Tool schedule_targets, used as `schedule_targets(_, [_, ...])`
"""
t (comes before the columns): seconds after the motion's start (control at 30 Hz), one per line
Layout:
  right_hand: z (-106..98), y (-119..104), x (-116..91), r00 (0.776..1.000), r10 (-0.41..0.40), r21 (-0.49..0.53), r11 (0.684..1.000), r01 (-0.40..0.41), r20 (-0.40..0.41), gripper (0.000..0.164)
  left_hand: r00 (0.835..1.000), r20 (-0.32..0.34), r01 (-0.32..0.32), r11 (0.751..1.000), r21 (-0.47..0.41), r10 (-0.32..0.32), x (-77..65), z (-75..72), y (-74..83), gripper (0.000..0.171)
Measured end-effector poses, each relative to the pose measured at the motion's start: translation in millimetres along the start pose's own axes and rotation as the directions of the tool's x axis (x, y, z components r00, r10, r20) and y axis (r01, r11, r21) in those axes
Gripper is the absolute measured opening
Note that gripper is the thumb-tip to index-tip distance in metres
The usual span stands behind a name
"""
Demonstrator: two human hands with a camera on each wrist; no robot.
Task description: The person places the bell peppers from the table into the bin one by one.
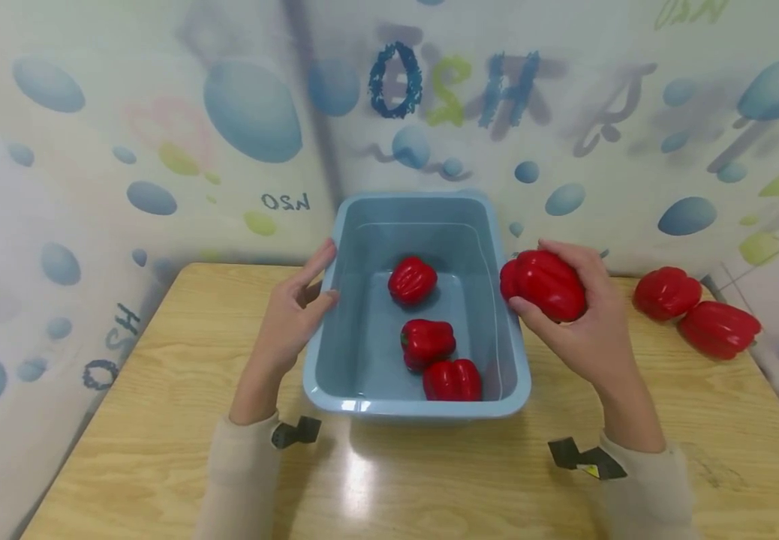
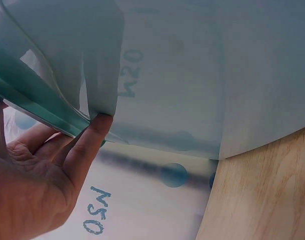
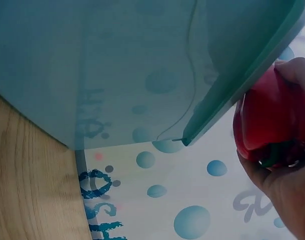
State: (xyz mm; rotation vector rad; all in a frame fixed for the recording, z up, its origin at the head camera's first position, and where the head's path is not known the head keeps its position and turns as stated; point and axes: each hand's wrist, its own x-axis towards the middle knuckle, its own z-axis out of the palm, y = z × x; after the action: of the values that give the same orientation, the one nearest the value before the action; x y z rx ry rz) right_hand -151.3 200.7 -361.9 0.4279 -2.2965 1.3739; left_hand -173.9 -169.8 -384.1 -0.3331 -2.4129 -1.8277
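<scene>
The right hand (image 1: 595, 322) pinches a glossy red bell pepper (image 1: 543, 285) between thumb and fingers, holding it beside the right rim of a light-blue plastic bin (image 1: 423, 409); its near end overlaps that rim in the head view, and whether they touch I cannot tell; the left hand (image 1: 295, 307) is spread, its digits reaching the opposite rim; the likeliest mishap is the pepper catching on the lip and rolling out of the grip, since its skin looks slick and its lobes uneven; a hard push there could also shift the bin, the left hand's hold seeming light; the bin is a smooth, round-cornered rectangle with a rolled edge; inside sit three lobed red bell peppers (image 1: 413, 281), two touching; two more peppers (image 1: 719, 328) lie together on the pale wood-grain table (image 1: 126, 450); the held one shows a green stem (image 3: 277, 152) in the right wrist view.
</scene>
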Motion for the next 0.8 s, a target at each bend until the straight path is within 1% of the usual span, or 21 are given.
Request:
schedule_targets(0.13, [3,-3,0,1.000,0.018,0.029,0.999,-0.018,0.004,0.090,1.000,-0.003,0.005,1.000,0.004,-0.005,0.0,0.2,-1.5,0.064])
schedule_targets(0.33, [7,-4,0,1.000,0.006,0.062,0.998,-0.007,0.008,0.088,1.000,-0.002,0.009,1.000,0.004,-0.009,0.6,0.2,-1.3,0.064])
schedule_targets(0.57, [11,-6,-2,0.999,0.045,0.063,0.997,-0.045,0.004,0.088,1.000,0.006,0.010,1.000,0.005,-0.010,0.3,-0.4,-1.7,0.064])
schedule_targets(0.8, [15,-9,-2,1.000,0.021,0.106,0.994,-0.022,0.012,0.090,1.000,0.002,0.000,1.000,0.005,0.000,0.7,0.3,-1.4,0.064])
